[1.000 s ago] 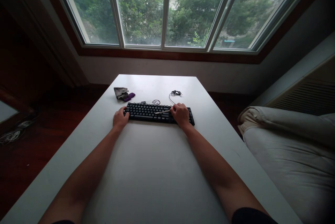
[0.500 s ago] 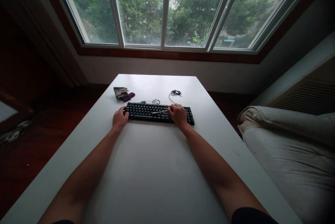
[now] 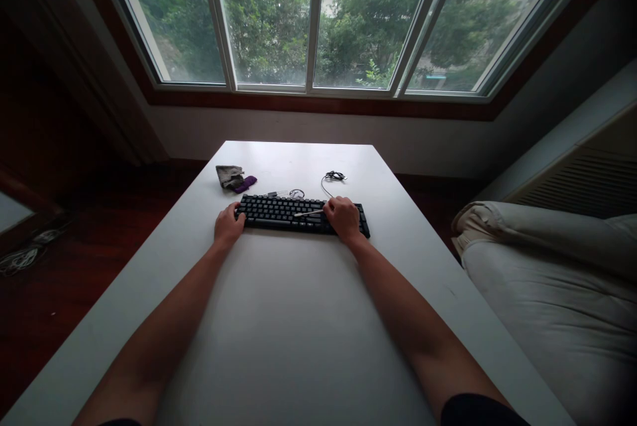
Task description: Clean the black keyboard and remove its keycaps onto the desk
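A black keyboard point(image 3: 271, 212) lies flat across the white table point(image 3: 298, 293). My left hand point(image 3: 229, 223) is closed on its left end, with the thumb at the near side and the fingers round the edge. Over the right part of the keys, my right hand point(image 3: 343, 217) pinches a thin pale cotton swab point(image 3: 309, 213). The swab points left, its tip at the keys near the keyboard's middle. My right hand hides some of the keys beneath it.
Behind the keyboard's left end lie a grey cloth point(image 3: 229, 176) and a purple cloth point(image 3: 245, 184). A coiled black cable point(image 3: 334, 176) rests behind its right part. Small items point(image 3: 296, 194) sit along the back edge. A pale sofa point(image 3: 542, 267) stands at the right.
My right hand has shifted slightly to the right along the keys, carrying the cotton swab with it. My left hand and the keyboard have stayed in place.
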A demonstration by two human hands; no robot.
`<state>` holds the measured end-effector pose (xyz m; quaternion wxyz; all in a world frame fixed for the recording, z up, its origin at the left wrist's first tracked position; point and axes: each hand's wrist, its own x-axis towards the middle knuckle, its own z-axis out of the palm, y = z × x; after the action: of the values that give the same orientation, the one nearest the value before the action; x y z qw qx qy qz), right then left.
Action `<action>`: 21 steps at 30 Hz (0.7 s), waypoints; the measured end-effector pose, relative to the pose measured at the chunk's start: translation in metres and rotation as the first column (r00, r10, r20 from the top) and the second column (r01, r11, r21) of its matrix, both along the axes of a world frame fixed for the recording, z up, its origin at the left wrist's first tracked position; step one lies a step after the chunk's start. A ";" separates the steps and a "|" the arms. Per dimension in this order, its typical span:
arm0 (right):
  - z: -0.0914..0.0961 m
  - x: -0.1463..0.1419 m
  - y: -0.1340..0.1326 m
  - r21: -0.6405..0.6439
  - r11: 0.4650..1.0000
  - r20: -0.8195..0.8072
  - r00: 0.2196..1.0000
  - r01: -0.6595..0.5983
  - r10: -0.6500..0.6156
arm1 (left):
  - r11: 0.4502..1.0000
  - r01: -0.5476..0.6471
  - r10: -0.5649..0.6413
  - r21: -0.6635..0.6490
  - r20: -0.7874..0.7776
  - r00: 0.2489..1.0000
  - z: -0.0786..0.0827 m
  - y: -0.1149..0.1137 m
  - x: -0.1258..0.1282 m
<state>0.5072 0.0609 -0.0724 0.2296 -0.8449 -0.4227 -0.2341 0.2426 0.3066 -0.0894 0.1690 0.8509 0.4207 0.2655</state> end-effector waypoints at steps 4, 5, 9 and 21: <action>0.000 0.019 -0.009 -0.013 0.997 -0.023 0.996 0.082 -0.082 | 1.000 0.001 -0.001 0.003 0.003 1.000 0.000 0.000 -0.001; 0.000 0.021 -0.010 -0.019 0.996 -0.022 0.996 0.088 -0.088 | 1.000 0.001 -0.001 0.005 0.004 1.000 -0.001 0.001 -0.001; 0.004 0.011 -0.008 -0.038 0.998 0.008 0.998 0.058 -0.057 | 1.000 0.012 -0.013 0.029 0.015 1.000 -0.006 0.005 0.000; 0.020 -0.013 -0.004 -0.125 0.991 0.024 0.998 0.054 -0.052 | 0.999 0.018 -0.019 0.039 0.022 1.000 -0.011 0.008 0.000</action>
<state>0.4941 0.0566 -0.0525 0.1655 -0.8661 -0.4164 -0.2216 0.2424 0.3149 -0.1006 0.1595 0.8548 0.4057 0.2815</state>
